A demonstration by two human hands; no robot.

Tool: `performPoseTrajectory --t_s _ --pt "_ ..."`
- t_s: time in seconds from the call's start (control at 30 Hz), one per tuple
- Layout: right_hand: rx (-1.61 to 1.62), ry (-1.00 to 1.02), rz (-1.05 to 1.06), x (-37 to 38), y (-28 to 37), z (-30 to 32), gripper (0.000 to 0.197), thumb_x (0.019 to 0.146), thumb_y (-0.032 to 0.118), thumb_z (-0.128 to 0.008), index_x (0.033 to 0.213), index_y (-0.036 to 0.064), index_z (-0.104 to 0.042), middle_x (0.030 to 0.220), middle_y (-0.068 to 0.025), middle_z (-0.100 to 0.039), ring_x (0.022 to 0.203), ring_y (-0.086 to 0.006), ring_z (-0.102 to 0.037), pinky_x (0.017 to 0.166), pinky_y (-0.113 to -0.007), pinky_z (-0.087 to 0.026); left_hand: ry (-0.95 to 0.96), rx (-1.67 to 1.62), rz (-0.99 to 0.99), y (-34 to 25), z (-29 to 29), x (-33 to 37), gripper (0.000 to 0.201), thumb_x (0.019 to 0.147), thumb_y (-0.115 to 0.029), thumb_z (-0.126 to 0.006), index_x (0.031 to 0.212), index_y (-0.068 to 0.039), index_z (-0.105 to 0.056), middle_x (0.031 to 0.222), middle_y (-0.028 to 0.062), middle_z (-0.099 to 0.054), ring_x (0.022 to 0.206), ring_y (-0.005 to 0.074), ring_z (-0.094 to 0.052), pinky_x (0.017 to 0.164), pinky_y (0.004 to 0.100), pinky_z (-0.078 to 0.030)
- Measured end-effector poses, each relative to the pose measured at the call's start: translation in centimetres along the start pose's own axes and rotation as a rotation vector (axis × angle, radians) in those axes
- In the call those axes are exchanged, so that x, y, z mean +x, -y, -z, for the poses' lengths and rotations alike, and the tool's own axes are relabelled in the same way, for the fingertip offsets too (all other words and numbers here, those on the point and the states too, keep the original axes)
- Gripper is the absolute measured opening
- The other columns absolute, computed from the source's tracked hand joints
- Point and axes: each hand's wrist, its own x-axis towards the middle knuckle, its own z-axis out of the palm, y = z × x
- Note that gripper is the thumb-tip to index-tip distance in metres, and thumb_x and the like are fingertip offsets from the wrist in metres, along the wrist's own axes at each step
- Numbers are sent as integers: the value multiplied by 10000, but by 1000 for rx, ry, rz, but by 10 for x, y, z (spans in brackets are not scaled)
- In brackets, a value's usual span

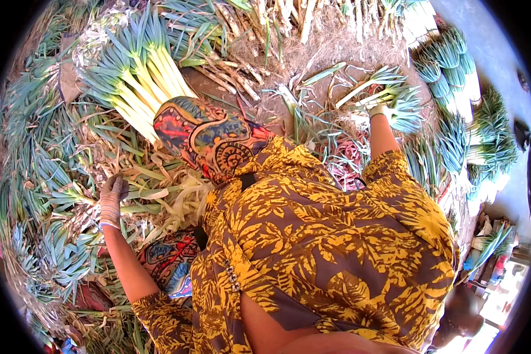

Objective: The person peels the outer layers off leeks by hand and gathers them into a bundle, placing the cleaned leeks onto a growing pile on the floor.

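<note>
My left hand [113,193], in a striped glove with dark fingertips, is low among cut leaves on the left. Its fingers curl inward, and what they hold is hidden. The pale end of a leek [79,196] meets that hand's outer side. Far to the right, my right hand [379,110], also gloved, is on a small group of leeks [389,94] with white stems and green tops. Its fingers are too small and covered to make out. Across my covered knee [209,133] lean trimmed leeks [150,74], pale stems toward me and tops pointing away.
Untrimmed leeks [35,159] are heaped along the left. Peeled leaves [177,189] litter the space before me. Pinkish-red ties [345,162] lie near my right arm. Tied leek bundles [451,71] are stacked at the right edge. More stems [301,17] lie at the back.
</note>
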Motion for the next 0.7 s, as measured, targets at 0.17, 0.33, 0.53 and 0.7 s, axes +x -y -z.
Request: performPoseTrajectory --t_s 0.17,0.33,0.53,0.7 --pt "258 -172 -39 37 -30 12 454 790 434 -703 993 28 -692 898 -98 -718 770 -263 -700 658 -405 -573 -10 -30 -70 0 4 15 342 945 -266 -599 1166 -5 -596 870 22 -601 761 113 -571 680 258 -483" --pt "708 337 239 -12 102 29 386 864 340 -622 1059 9 -661 848 -95 -697 720 -230 -675 619 -343 -556 -187 -75 -306 -22 30 -4 318 948 -291 -578 1062 4 -612 807 10 -586 720 107 -538 667 250 -453" --pt "845 1060 943 -167 347 95 242 968 130 -511 1134 9 -640 827 -59 -673 685 -190 -635 598 -247 -531 -663 -631 -538 -55 88 -53 260 945 -180 -607 1134 -2 -633 929 87 -684 809 171 -662 741 301 -551" --pt "988 1615 1837 -581 343 244 480 933 237 -571 1341 -5 -501 1278 -139 -586 1138 -219 -567 1017 -311 -433 -1047 -249 -526 -40 120 -96 211 919 -155 -645 1083 -24 -668 896 18 -676 748 74 -563 696 240 -482"
